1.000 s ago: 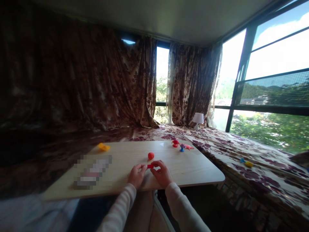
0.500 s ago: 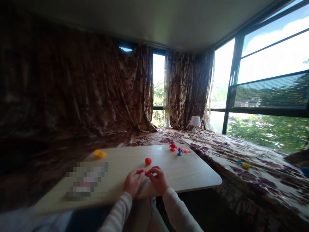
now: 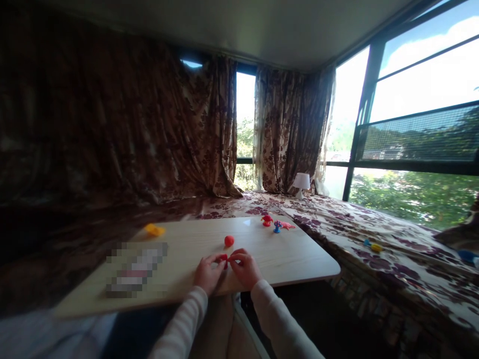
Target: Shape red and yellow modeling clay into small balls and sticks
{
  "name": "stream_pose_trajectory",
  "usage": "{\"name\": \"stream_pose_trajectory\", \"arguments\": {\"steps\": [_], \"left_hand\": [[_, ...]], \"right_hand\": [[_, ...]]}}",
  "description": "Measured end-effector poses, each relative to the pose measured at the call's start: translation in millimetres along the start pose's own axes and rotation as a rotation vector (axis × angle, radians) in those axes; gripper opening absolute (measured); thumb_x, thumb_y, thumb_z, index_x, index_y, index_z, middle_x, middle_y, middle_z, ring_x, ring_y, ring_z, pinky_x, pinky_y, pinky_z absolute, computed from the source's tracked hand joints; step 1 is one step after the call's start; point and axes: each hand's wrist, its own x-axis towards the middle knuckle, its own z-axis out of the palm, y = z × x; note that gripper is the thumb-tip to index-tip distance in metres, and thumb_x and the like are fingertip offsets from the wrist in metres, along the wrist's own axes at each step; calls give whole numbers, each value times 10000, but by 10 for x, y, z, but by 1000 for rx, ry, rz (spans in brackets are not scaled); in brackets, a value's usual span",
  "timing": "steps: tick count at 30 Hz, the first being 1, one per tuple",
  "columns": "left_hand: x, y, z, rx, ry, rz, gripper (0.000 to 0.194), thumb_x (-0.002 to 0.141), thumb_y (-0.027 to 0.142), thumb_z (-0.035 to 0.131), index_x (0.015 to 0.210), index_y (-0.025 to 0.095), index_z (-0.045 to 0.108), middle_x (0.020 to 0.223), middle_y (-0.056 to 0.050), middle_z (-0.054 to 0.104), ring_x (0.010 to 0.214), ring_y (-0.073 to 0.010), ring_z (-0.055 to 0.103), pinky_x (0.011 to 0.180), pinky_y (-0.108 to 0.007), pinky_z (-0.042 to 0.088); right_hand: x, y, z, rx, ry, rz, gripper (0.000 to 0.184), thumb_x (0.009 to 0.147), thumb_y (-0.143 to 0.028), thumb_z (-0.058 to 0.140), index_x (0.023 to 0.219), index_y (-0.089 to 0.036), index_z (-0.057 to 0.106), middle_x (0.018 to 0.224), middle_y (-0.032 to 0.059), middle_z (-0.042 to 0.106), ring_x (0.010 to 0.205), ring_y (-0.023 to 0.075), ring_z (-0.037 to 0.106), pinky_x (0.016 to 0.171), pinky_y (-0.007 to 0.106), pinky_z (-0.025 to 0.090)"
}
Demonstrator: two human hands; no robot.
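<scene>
We are facing flowered curtains [image 3: 157,139], looking at trees [image 3: 415,197] outside a bright window [image 3: 415,165], seeing a lamp [image 3: 301,181] standing on patterned cloth [image 3: 337,217]

A small piece [image 3: 225,261] sits between the fingertips of the left hand [image 3: 208,273] and the right hand [image 3: 245,269], over the table [image 3: 307,259] near the middle of its near edge. Just behind it, farther in on the surface, rests a ball [image 3: 229,241]. A cluster of three toys [image 3: 277,227] occupies the far right corner, another toy [image 3: 154,230] the far left corner, and before that a blurred item [image 3: 138,271] lies near the left edge. Beyond the far and right edges spreads a bed [image 3: 329,214], bearing a lamp [image 3: 301,181] behind the far right corner and two more toys [image 3: 376,247] well right of the table
</scene>
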Motion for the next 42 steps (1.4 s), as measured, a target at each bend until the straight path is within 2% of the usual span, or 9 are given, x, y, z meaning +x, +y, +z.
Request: {"name": "stream_pose_trajectory", "arguments": {"steps": [4, 13, 20, 29, 35, 42], "left_hand": [[-3, 56, -2, 67, -2, 9, 196, 590, 168, 633, 766, 163, 720, 760, -57, 710, 774, -202, 632, 811, -335, 488], [2, 38, 10, 124, -55, 21, 154, 627, 183, 639, 753, 148, 721, 766, -69, 710, 807, -207, 624, 828, -344, 472], [7, 7, 18, 139, -62, 26, 162, 631, 199, 665, 776, 169, 732, 769, -56, 704, 822, -205, 613, 817, -334, 472], [9, -8, 25, 125, -70, 9, 174, 637, 226, 665, 788, 179, 737, 784, -58, 708, 834, -210, 617, 829, -329, 468], [13, -20, 26, 103, -85, -5, 198, 637, 250, 662, 806, 181, 738, 815, -63, 714, 848, -219, 619, 832, -334, 466], [12, -13, 26, 102, -118, 9, 209, 662, 263, 631, 812, 163, 736, 816, -77, 722, 819, -216, 631, 790, -324, 476]], "right_hand": [[-5, -12, -4, -24, 8, 10, 191, 682, -104, 542, 666, -185, 714, 788, 46, 635, 705, 136, 608, 565, 215, 477], [-9, -31, -14, -50, 11, 21, 210, 683, -102, 524, 660, -182, 717, 779, 50, 640, 733, 152, 611, 630, 245, 487], [-14, -123, -53, 28, 12, 67, 342, 695, -108, 462, 902, -209, 714, 914, 47, 627, 842, 160, 608, 665, 247, 502], [-15, -85, -43, -22, 14, 44, 333, 687, -102, 453, 813, -218, 739, 869, 39, 627, 804, 150, 609, 676, 248, 494], [-22, -94, -57, -8, 25, 24, 336, 700, -110, 459, 848, -227, 736, 892, 41, 630, 824, 155, 612, 667, 243, 500], [-16, -62, -65, -46, 13, -22, 372, 677, -60, 442, 805, -235, 745, 844, 31, 635, 818, 156, 603, 767, 270, 483]]}}
